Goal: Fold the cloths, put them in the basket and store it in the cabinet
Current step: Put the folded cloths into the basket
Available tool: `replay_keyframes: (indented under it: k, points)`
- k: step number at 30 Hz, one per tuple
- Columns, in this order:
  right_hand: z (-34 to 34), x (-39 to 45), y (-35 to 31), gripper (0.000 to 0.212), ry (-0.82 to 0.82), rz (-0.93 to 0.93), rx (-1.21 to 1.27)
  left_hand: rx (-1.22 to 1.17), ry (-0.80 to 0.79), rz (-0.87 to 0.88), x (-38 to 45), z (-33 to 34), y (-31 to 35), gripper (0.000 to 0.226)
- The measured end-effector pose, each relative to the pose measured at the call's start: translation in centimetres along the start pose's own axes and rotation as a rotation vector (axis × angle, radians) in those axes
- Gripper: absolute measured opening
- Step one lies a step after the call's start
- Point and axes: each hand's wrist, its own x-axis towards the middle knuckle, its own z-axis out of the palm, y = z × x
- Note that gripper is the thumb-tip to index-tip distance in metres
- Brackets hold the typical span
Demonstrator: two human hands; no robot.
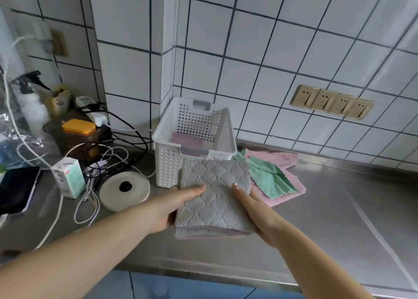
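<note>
Head view: left hand and right hand each grip the folded grey cloth before the basket

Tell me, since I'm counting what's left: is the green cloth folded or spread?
Spread, not folded: the green cloth lies loose and rumpled on a pink cloth beside the basket.

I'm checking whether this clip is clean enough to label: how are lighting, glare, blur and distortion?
Head view: soft, even light, faint shadows; wide-angle bending curves the wall tiles toward the edges; dull streaky reflections on the steel counter; left-edge clutter is smeared and soft; the grey folded cloth, held by left hand and right hand, and the basket are reasonably sharp.
</note>
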Motion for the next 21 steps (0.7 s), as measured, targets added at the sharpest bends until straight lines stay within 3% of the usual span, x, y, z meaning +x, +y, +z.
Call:
replay_keyframes:
  k: [3, 4, 6, 9, 13, 17, 21]
  points:
    - [-0.8, 1.5, -4.5, 0.049, 0.021, -0.022, 0.008, 0.025, -0.046, 0.051, 0.2, -0.3, 4.6, 0.037]
    - [-1.2, 2.2, -6.0, 0.046, 0.034, -0.016, 0.025, 0.041, -0.047, 0.070, 0.4, -0.3, 6.1, 0.041]
    - [-1.8, 4.4, -9.2, 0.046, 0.046, -0.003, 0.057, 0.103, -0.022, 0.083, 1.7, -1.0, 9.9, 0.070]
    - [-2.3, 9.3, -13.4, 0.048, 0.061, -0.003, 0.043, 0.134, -0.005, 0.102, 5.1, -2.7, 15.5, 0.074]
    - [-2.6, 17.0, -15.8, 0.044, 0.136, 0.034, 0.098, 0.152, 0.029, 0.119, 12.0, -5.6, 19.8, 0.109]
    - [-2.7, 24.5, -15.4, 0.036, 0.197, 0.067, 0.136, 0.116, 0.148, 0.113, 18.4, -7.8, 21.4, 0.126]
    - [-2.5, 30.9, -12.9, 0.039, 0.263, 0.171, 0.143, 0.141, 0.303, 0.076, 23.3, -9.2, 20.5, 0.081]
